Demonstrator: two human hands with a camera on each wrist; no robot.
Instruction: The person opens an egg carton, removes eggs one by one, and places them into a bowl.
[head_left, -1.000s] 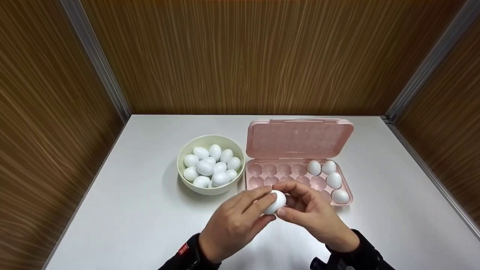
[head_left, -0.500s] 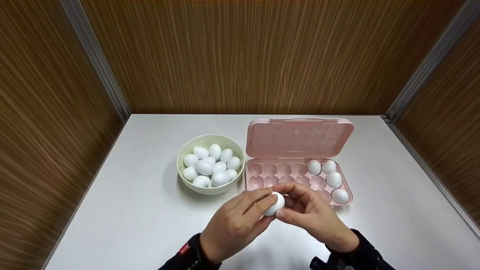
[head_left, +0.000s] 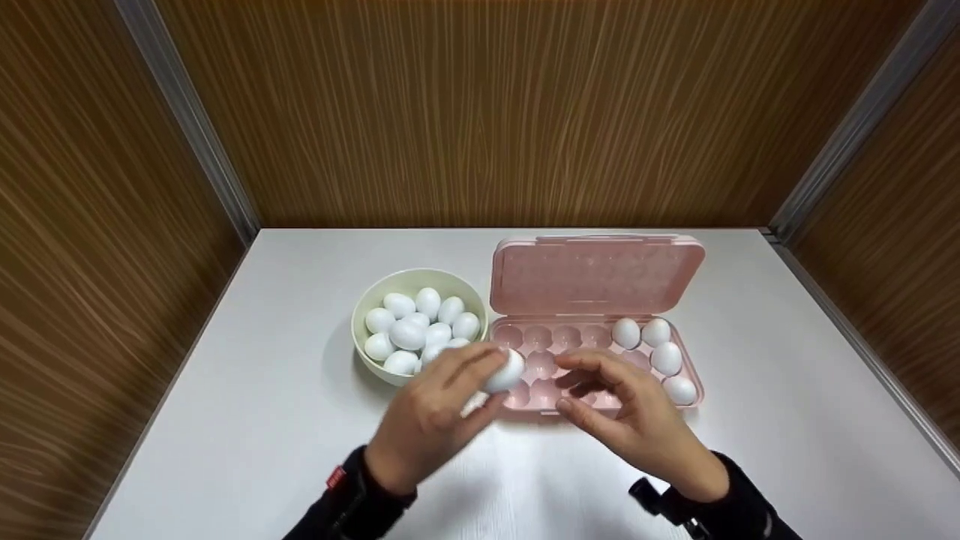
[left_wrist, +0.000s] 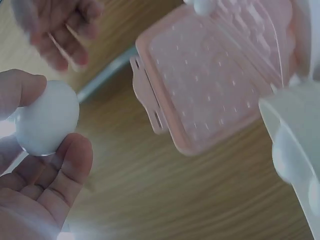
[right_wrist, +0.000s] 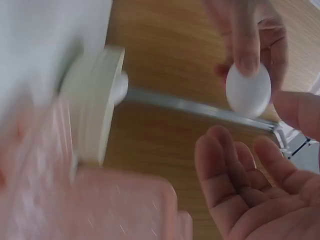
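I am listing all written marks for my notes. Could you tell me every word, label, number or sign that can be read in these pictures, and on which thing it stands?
No text can be read.
Red tag on the dark sleeve at the left hand's wrist: any print is too small and blurred to read.
Pink egg tray, cream bowl, white eggs such as the held one: no writing visible.

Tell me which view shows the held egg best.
Left wrist: the egg fills the frame, pinched by the left hand. The right wrist view shows it smaller; in the head view it is blurred and half hidden by fingers.
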